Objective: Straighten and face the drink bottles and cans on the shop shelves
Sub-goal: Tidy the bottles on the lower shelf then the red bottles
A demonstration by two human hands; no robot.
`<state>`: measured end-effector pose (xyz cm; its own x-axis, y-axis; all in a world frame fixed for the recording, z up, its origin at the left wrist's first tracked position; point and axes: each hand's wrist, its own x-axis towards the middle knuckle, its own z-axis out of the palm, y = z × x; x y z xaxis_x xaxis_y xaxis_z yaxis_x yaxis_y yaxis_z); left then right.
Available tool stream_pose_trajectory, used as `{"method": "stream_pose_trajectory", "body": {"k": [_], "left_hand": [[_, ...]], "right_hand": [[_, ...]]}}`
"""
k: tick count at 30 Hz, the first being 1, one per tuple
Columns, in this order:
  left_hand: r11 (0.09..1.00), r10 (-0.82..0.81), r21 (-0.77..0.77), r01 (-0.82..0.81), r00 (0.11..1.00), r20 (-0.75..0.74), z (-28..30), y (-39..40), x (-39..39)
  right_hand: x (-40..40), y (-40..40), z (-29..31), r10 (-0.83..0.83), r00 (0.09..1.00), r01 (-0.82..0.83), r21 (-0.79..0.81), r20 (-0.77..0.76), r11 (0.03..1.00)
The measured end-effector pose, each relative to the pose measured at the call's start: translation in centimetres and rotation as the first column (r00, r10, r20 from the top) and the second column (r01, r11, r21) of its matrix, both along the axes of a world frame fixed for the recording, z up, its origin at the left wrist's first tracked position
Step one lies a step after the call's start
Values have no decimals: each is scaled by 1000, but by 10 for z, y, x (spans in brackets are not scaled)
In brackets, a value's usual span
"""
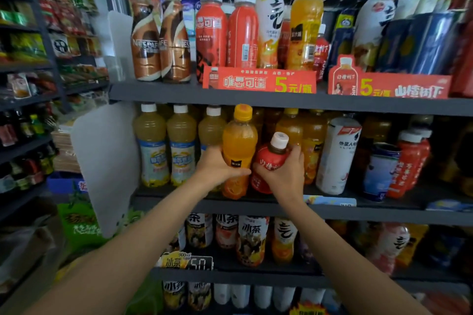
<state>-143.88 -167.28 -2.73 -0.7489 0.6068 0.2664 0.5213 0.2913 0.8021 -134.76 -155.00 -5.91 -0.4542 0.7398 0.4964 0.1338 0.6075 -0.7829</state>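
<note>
On the middle shelf my left hand grips an orange juice bottle with a yellow cap, upright at the shelf's front. Right beside it my right hand grips a small red bottle with a white cap, tilted a little to the right. The two bottles nearly touch. Behind them stand more orange juice bottles, partly hidden.
Pale yellow bottles stand left of my hands, a tall white bottle, a blue can and red bottles to the right. The upper shelf holds coffee bottles and red price signs. Iced tea bottles fill the shelf below.
</note>
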Motion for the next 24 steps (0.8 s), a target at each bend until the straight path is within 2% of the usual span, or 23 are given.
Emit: {"method": "stream_pose_trajectory", "body": {"k": [4, 7, 10, 15, 19, 22, 24], "left_hand": [[997, 76, -9, -76, 997, 1, -7, 36, 3], [980, 175, -89, -178, 983, -48, -10, 53, -1], [959, 270, -67, -275, 960, -76, -15, 61, -3], [975, 222, -9, -222, 974, -36, -16, 64, -13], [977, 206, -50, -206, 978, -21, -18, 69, -15], [933, 259, -227, -280, 959, -117, -13, 60, -8], [909, 310, -211, -360, 921, -235, -10, 43, 3]], "right_hand": [[23, 8, 16, -2, 1000, 3, 62, -14, 998], [33, 11, 17, 30, 999, -33, 66, 44, 997], [36, 12, 10, 57, 994, -62, 52, 93, 997], [33, 17, 0, 105, 986, -110, 31, 128, 993], [34, 18, -2, 163, 981, -166, 13, 108, 986], [41, 17, 4, 234, 969, -237, 24, 80, 971], [46, 15, 14, 302, 953, -303, 18, 37, 953]]}}
